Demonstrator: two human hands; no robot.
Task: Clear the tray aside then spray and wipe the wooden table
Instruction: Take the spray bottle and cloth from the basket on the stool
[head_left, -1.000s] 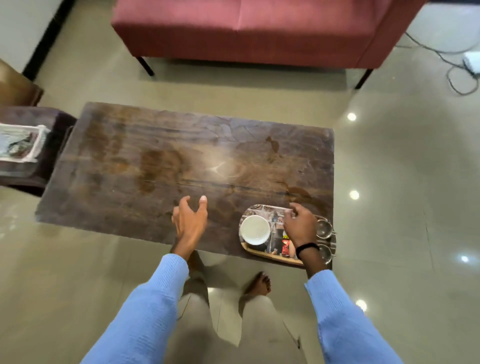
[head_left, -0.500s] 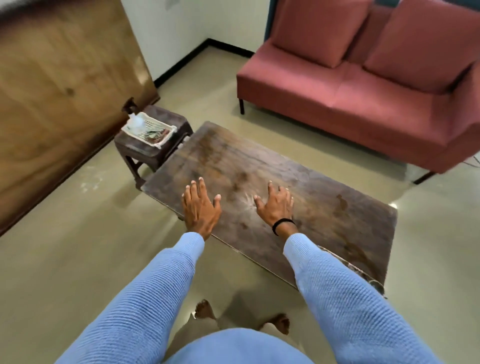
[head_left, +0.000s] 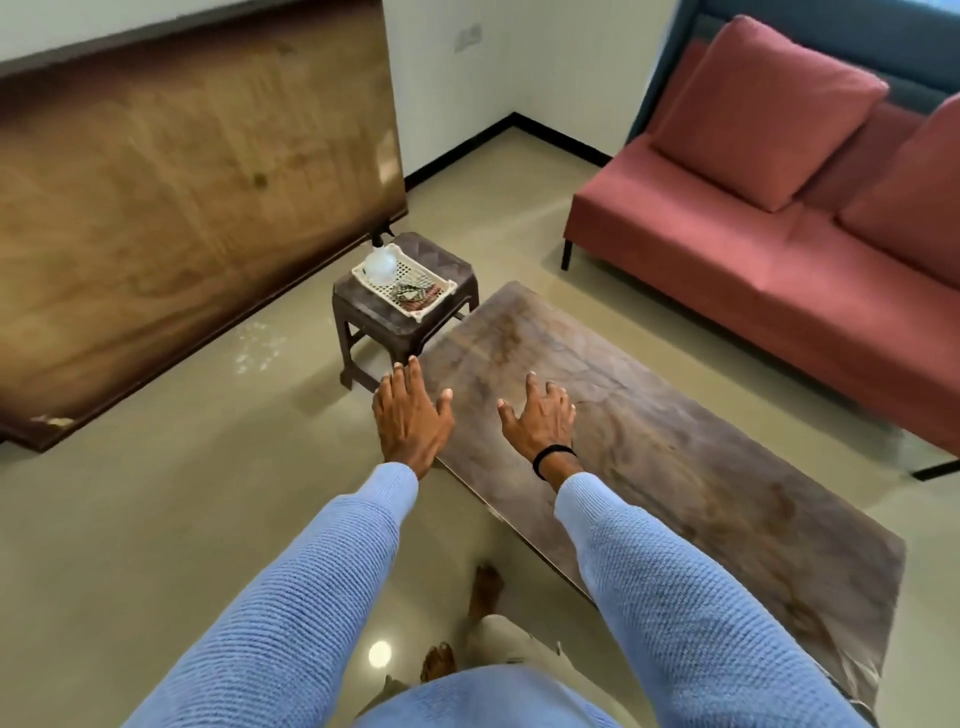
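Note:
The dark wooden table (head_left: 675, 447) runs from centre to lower right, its top bare where it shows. My left hand (head_left: 410, 415) hovers with fingers spread over the table's near left corner. My right hand (head_left: 540, 421), a black band on its wrist, is held open above the table top. Neither hand holds anything. On a small brown stool (head_left: 363, 312) beyond the table stands a white plastic basket (head_left: 431, 306) with a clear spray bottle (head_left: 380, 265) and a crumpled cloth (head_left: 413, 293) in it. The serving tray is hidden behind my right sleeve or out of frame.
A red sofa (head_left: 753, 260) with cushions lines the far right. A large wooden panel (head_left: 182, 208) leans against the left wall. Glossy beige floor (head_left: 156, 519) surrounds the table; my bare feet (head_left: 488, 587) stand at its near edge.
My right hand let go of the tray and both hands swung left toward the stool end of the table. The view turned left, and the tray dropped out of sight.

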